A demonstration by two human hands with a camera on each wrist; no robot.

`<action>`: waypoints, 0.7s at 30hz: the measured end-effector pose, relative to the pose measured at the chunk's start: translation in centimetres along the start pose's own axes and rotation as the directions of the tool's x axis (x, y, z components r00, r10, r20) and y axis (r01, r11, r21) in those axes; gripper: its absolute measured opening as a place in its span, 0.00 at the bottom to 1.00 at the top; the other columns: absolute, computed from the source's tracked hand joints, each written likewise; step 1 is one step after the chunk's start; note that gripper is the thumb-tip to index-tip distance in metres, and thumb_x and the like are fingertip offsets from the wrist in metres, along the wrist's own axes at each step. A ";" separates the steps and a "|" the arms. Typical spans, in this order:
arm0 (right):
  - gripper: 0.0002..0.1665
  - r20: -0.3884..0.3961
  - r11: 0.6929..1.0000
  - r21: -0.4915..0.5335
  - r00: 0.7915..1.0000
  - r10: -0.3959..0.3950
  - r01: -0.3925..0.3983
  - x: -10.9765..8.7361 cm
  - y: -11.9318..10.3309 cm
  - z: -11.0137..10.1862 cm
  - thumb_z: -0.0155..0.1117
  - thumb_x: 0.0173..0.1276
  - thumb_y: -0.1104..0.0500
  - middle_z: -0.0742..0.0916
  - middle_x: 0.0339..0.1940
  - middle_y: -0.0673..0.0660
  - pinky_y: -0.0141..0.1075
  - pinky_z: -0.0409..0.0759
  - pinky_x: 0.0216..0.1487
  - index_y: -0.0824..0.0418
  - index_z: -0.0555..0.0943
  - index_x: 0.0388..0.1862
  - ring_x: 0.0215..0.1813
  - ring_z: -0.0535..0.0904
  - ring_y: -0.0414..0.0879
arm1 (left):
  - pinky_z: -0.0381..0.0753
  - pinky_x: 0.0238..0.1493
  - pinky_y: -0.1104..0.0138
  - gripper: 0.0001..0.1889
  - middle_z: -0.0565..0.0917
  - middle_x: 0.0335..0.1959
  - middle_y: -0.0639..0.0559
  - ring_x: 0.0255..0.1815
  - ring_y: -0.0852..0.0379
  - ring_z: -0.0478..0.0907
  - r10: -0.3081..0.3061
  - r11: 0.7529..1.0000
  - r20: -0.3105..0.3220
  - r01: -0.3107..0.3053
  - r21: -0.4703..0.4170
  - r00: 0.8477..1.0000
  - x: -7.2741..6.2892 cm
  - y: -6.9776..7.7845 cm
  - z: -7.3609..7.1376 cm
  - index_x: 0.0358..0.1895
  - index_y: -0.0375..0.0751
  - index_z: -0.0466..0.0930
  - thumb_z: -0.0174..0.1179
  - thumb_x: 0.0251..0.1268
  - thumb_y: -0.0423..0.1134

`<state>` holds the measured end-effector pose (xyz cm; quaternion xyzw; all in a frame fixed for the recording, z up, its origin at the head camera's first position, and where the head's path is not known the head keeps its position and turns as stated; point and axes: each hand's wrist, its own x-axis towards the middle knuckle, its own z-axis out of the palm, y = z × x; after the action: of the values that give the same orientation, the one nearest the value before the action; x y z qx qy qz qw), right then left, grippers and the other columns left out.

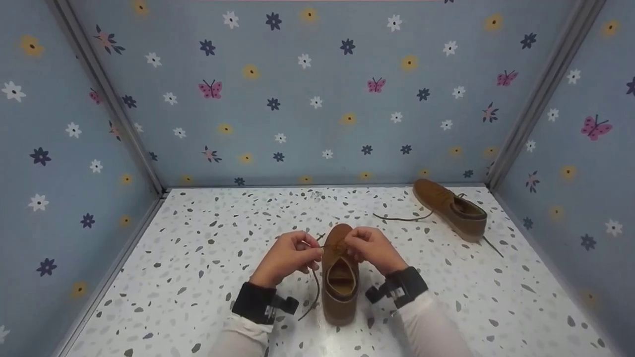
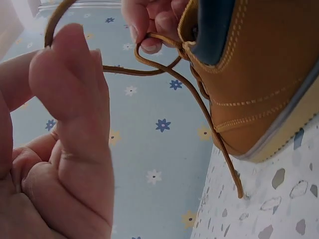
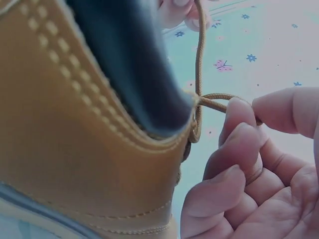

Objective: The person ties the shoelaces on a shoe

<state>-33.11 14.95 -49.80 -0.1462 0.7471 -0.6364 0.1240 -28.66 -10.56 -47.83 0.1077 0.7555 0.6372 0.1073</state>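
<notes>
Currently, left fingers [image 2: 75, 99] pinch lace [image 2: 137, 73], right fingers [image 3: 242, 144] pinch lace loop [image 3: 214, 104] by brown shoe [image 1: 340, 307].

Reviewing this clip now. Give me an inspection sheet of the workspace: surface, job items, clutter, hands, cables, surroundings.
Surface: speckled white surface, under both shoes.
Job's things: brown shoe standing between the hands, toe pointing away from the person; its shoelace is held on both sides.
Clutter: second brown shoe apart at the far right, lace ends trailing; otherwise nothing seen.
Hands: left hand pinches the lace; right hand pinches it where it looks doubled. A black wristband is on each wrist.
Cables: nothing seen.
Surroundings: pale blue panels with flowers and butterflies at the back and both sides; grey corner posts.
</notes>
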 end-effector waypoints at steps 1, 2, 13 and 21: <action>0.09 -0.002 1.000 0.004 1.000 -0.001 0.001 -0.1 0.0 0.0 0.64 0.75 0.57 0.84 0.27 0.49 0.31 0.76 0.29 0.63 0.83 0.39 0.26 0.76 0.40 | 0.84 0.29 0.68 0.12 0.88 0.26 0.52 0.27 0.59 0.86 -0.005 1.000 0.012 0.005 -0.021 1.000 0.0 0.0 0.1 0.42 0.37 0.81 0.71 0.65 0.41; 0.10 -0.005 1.000 0.008 1.000 -0.002 0.002 -0.1 0.0 0.0 0.64 0.75 0.57 0.84 0.27 0.49 0.31 0.76 0.29 0.63 0.83 0.39 0.25 0.76 0.40 | 0.84 0.29 0.68 0.13 0.88 0.26 0.52 0.27 0.59 0.86 -0.010 0.999 0.023 0.011 -0.040 1.000 0.0 0.1 0.2 0.42 0.37 0.80 0.72 0.65 0.41; 0.09 -0.062 1.000 0.018 0.998 0.005 -0.004 0.0 -0.3 -0.3 0.66 0.74 0.57 0.85 0.27 0.48 0.31 0.75 0.29 0.62 0.83 0.40 0.26 0.75 0.40 | 0.80 0.27 0.68 0.12 0.89 0.27 0.46 0.23 0.60 0.83 0.002 1.000 0.027 -0.002 -0.015 1.000 0.0 0.3 1.4 0.40 0.41 0.83 0.73 0.63 0.43; 0.08 -0.055 0.999 -0.029 0.998 -0.019 0.018 -0.2 -0.1 -0.6 0.66 0.74 0.56 0.85 0.28 0.48 0.31 0.75 0.29 0.60 0.84 0.39 0.26 0.75 0.40 | 0.82 0.29 0.70 0.12 0.88 0.26 0.54 0.25 0.62 0.82 -0.039 0.987 0.091 0.052 -0.149 0.995 -0.3 0.6 2.3 0.42 0.39 0.81 0.73 0.63 0.39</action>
<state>-33.16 15.51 -49.63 -0.1373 0.7580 -0.6305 0.0953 -27.71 -8.37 -47.57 0.1098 0.7018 0.6847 0.1630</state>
